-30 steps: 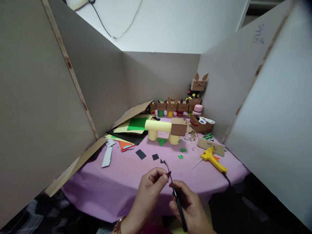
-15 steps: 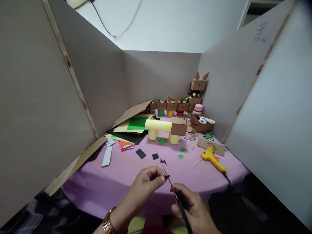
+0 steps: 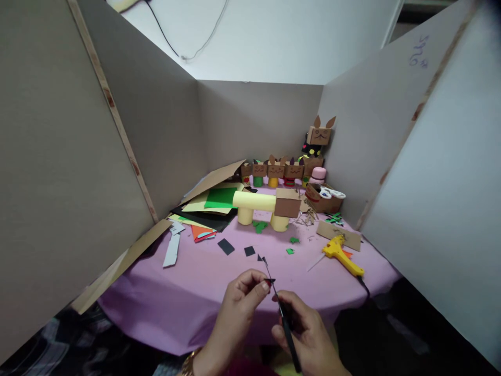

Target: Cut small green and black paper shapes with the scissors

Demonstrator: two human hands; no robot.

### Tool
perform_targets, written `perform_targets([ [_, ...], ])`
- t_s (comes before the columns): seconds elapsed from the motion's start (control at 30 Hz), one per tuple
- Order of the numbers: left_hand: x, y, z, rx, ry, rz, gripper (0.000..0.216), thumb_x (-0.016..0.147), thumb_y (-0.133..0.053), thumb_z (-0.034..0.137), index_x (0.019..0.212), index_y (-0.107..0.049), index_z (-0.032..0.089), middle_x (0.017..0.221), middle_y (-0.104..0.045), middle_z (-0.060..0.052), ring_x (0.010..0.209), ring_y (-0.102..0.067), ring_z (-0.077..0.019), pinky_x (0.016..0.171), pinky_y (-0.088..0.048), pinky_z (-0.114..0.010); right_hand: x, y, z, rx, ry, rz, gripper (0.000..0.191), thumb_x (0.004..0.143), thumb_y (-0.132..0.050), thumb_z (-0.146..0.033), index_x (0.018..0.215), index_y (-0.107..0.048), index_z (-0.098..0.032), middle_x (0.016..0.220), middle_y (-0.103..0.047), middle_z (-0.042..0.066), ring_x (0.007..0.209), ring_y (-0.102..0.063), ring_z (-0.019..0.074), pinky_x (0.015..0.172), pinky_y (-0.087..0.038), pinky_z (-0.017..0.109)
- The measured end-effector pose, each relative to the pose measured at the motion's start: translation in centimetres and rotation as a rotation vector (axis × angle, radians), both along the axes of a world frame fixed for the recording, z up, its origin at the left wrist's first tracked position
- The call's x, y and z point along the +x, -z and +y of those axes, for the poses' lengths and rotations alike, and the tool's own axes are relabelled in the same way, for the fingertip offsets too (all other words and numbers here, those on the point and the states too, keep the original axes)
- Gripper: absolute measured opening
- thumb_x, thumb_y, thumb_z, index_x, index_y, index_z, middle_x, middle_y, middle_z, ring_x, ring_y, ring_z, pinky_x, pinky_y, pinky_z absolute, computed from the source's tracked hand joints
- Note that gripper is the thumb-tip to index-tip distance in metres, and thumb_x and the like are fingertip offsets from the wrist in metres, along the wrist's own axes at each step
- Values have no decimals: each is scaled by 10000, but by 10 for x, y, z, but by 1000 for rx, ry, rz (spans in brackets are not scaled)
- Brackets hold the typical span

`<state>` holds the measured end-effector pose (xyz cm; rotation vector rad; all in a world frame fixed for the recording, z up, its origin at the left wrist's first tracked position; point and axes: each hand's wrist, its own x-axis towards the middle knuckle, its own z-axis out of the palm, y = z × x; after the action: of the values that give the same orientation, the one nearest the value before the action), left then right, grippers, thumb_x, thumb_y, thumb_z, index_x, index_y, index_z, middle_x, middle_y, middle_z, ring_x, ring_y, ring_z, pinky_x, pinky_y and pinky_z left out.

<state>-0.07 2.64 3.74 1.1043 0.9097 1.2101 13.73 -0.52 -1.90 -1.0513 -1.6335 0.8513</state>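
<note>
My left hand (image 3: 248, 295) pinches a small piece of black paper (image 3: 271, 280) between thumb and fingertips. In my right hand (image 3: 303, 324) is a pair of black-handled scissors (image 3: 282, 313), seen nearly edge-on. Their thin blades cross beside the paper, close to my left fingertips; whether they cut into it I cannot tell. Just beyond the blade tips lie small black paper triangles (image 3: 260, 257). A black square (image 3: 249, 251) and a black rectangle (image 3: 226, 246) of paper rest to the left. Farther back stands a yellow tube figure (image 3: 255, 200) with a brown cardboard box head (image 3: 287, 203).
At right, a yellow glue gun (image 3: 343, 256) lies by a cardboard strip (image 3: 332, 232). Behind it, white-handled scissors (image 3: 331, 193) rest on a small box (image 3: 321, 202). Coloured sheets (image 3: 221, 198) pile up at left. Box-headed figures (image 3: 276, 169) line the back, and grey panels (image 3: 258, 115) enclose the table.
My left hand has shifted slightly right and turned more upright, bringing the black paper along. The scissors have moved slightly, and their blade tips now overlap the triangles on the table.
</note>
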Motion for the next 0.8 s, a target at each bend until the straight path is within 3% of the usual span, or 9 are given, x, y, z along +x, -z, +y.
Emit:
perform_targets([
  [0.33,-11,-2,8,26,82,98,111,687,-629,206,592,-591,163,583,-518,30,616,-436,-130,622,-343,-227,5,-11,0,64,6,-87,302,762,-570,-397,968,-591,-177,692,-572,19,550,-472,143,519,-400,238],
  [0.57,-18,-7,15,12,216,124,73,667,-660,212,625,-627,162,617,-554,20,635,-467,-136,636,-360,-234,9,-14,0,18,6,-90,301,753,-588,-390,970,-616,-182,761,-639,43,617,-551,173,579,-455,253],
  [0.8,-17,-1,18,43,196,165,119,675,-657,256,614,-611,165,607,-538,18,626,-463,-141,619,-361,-233,12,-14,2,-40,5,-165,324,735,-613,-342,1014,-624,-179,855,-663,63,714,-590,202,662,-467,277],
])
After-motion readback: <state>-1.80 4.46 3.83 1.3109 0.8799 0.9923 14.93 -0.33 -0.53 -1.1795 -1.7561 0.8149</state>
